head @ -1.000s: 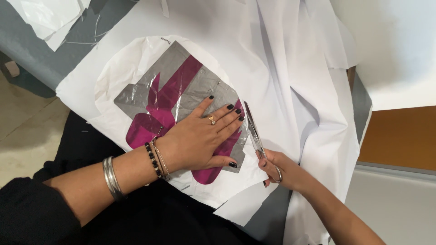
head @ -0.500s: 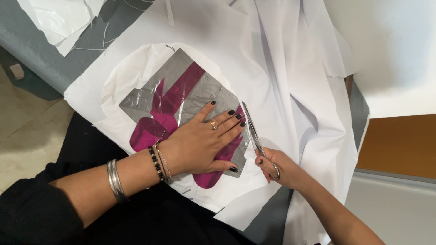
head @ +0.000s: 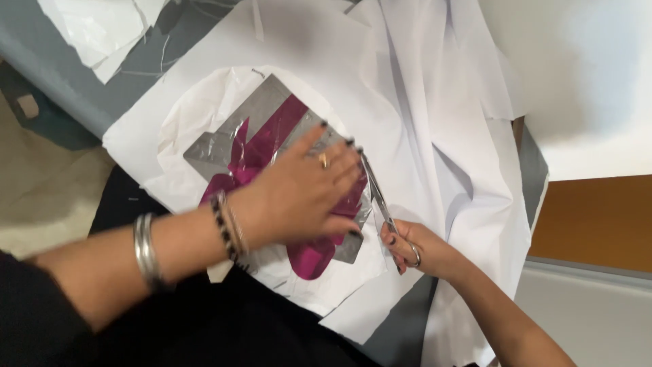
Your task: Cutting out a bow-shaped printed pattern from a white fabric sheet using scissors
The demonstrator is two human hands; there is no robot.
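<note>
My right fingers (head: pixel 397 239) are clenched through the scissors (head: pixel 377 197) loops; my left hand (head: pixel 302 197) lies flat, released, pinning the grey-and-magenta foil sheet (head: pixel 261 146) mid-counter on white paper (head: pixel 204 115). It looks thin, slippery, crease-prone; best pressed near the cutting edge.

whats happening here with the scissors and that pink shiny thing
A person is cutting at a table. The left hand lies flat on a grey template with a magenta foil shape, pinning it to white fabric. The right hand holds scissors, blades running along the template's right edge, beside the left fingertips.
</note>
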